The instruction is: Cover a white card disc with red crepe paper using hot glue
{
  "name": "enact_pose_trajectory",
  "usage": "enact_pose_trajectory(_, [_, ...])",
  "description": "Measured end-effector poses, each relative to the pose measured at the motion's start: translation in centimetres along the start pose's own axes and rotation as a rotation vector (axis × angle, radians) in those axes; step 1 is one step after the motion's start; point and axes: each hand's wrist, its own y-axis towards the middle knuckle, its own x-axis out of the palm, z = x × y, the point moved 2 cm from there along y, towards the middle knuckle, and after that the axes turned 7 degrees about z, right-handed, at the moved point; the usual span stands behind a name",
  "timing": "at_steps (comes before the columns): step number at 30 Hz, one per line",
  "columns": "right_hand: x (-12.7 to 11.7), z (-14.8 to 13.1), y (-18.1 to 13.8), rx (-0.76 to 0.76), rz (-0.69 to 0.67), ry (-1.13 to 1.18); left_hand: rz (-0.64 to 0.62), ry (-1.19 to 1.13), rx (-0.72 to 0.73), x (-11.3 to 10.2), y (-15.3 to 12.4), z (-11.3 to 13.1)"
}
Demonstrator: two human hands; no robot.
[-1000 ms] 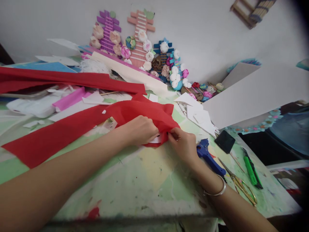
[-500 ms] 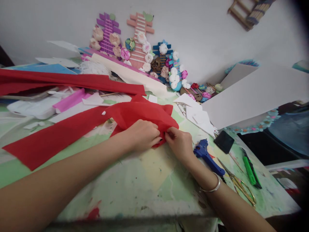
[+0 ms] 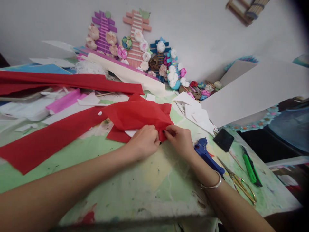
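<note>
A sheet of red crepe paper [image 3: 140, 112] lies bunched over the middle of the table, in front of me. My left hand [image 3: 146, 140] is closed on its near edge, fingers curled under. Just to the right, my right hand [image 3: 178, 137] pinches the same edge between thumb and fingertips. A bit of white card [image 3: 131, 132] shows beneath the red paper beside my left hand. One long red strip [image 3: 55, 138] runs out to the left, and a folded red length [image 3: 72, 82] lies behind it.
Right of my hands lie a blue glue gun [image 3: 209, 156], gold-handled scissors [image 3: 238, 183], a green cutter knife [image 3: 251, 167] and a black square object [image 3: 224, 140]. White card scraps [image 3: 196, 112] lie behind them. Guitar-shaped crafts with paper flowers [image 3: 137, 42] lean on the wall.
Both hands have drawn slightly closer to me along the red paper's edge. The white card under the paper now shows. The view has shifted a little.
</note>
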Motion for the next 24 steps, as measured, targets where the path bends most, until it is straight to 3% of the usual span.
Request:
enact_pose_trajectory(4, [-0.2,0.1,0.0,-0.002,-0.006,0.025,0.016,-0.030,-0.046,0.0,0.3,-0.4])
enact_pose_trajectory(16, [-0.9,-0.3,-0.1,0.044,-0.021,-0.035,0.040,0.002,0.005,-0.1,0.3,-0.3])
enact_pose_trajectory(19, [-1.7,-0.6,-0.2,0.024,-0.121,-0.037,0.032,-0.010,-0.003,-0.2,0.3,-0.3])
enact_pose_trajectory(24, [-2.9,-1.2,-1.1,-0.183,-0.381,-0.103,0.000,-0.021,-0.041,-0.4,0.4,-0.2])
